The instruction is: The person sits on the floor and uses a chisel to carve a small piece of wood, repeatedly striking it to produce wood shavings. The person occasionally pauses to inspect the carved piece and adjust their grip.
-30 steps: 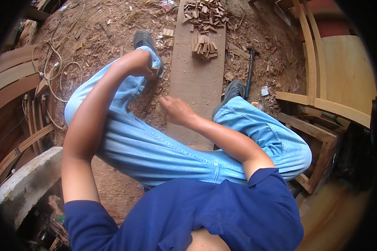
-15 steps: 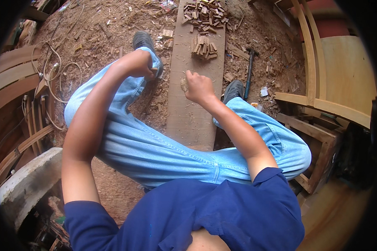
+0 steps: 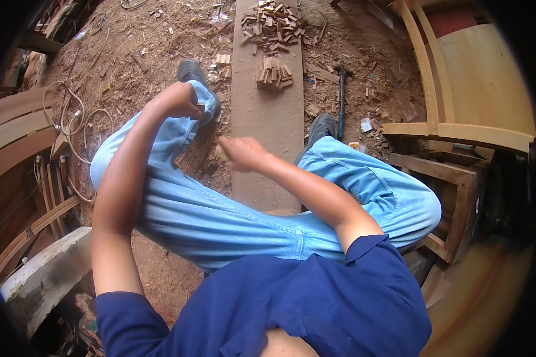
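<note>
My left hand (image 3: 179,99), held over my left shin, has its fingers curled round a small wooden block (image 3: 200,108), of which only one end shows. Smeared by motion, my right hand (image 3: 244,153) hovers past the left edge of a long wooden plank (image 3: 267,122) lying between my legs. Its fingers are closed against a pale tan clump (image 3: 223,153) that looks like shavings or fibre; the blur hides its exact kind. Farther up the plank sit a small cluster of wooden blocks (image 3: 273,74) and, beyond it, a larger loose heap of blocks (image 3: 273,27).
A hammer (image 3: 342,101) lies on the shavings-covered ground right of the plank. Wooden chair frames (image 3: 458,131) and an open wooden frame (image 3: 458,172) stand at right. Curved slats (image 3: 21,119) and a looped cable (image 3: 71,110) are at left.
My right hand has swept left and slightly toward me, off the plank, with the tan clump moving along. My left hand keeps the wooden block. The whole view has shifted a little.
</note>
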`<action>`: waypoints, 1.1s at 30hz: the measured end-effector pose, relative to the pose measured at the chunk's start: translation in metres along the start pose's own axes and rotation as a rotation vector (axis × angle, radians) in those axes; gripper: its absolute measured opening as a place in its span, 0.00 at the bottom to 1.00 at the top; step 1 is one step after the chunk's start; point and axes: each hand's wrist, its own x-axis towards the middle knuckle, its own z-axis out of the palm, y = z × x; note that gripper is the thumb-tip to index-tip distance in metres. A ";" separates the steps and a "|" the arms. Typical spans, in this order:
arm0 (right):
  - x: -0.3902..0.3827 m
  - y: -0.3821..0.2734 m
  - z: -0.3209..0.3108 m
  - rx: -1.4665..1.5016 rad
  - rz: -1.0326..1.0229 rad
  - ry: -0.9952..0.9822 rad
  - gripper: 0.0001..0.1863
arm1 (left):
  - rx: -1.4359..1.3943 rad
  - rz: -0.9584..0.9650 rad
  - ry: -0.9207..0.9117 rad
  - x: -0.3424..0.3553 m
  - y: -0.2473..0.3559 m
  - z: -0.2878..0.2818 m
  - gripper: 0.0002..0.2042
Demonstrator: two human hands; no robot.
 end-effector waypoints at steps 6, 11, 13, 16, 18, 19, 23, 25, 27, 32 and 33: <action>-0.003 0.052 -0.084 -0.085 0.244 0.313 0.21 | 0.013 -0.017 0.177 -0.004 -0.002 0.008 0.16; -0.029 0.070 -0.160 0.024 0.374 0.643 0.28 | 0.029 -0.024 0.247 -0.018 0.004 0.011 0.17; -0.038 0.065 -0.179 0.072 0.371 0.792 0.32 | 0.001 0.000 0.304 -0.025 0.011 0.013 0.16; -0.048 0.053 -0.201 0.105 0.313 0.988 0.35 | -0.015 0.049 0.347 -0.033 0.025 0.018 0.15; -0.052 0.043 -0.212 0.076 0.227 1.134 0.33 | -0.061 0.061 0.373 -0.039 0.033 0.023 0.14; -0.055 0.038 -0.216 0.094 0.185 1.167 0.32 | -0.069 0.072 0.364 -0.041 0.036 0.025 0.13; -0.066 0.024 -0.234 0.350 0.005 1.258 0.27 | -0.069 0.157 0.370 -0.041 0.049 0.027 0.13; -0.068 0.020 -0.239 0.833 -0.046 1.154 0.24 | -0.056 0.168 0.304 -0.032 0.056 0.023 0.13; -0.067 0.019 -0.241 1.012 -0.196 1.179 0.24 | -0.046 0.155 0.285 -0.015 0.065 0.020 0.12; -0.058 0.034 -0.230 1.057 -0.086 1.248 0.27 | -0.036 0.118 0.256 0.049 0.088 0.040 0.13; -0.056 0.039 -0.226 1.026 -0.043 1.287 0.26 | -0.051 0.117 0.256 0.062 0.091 0.050 0.13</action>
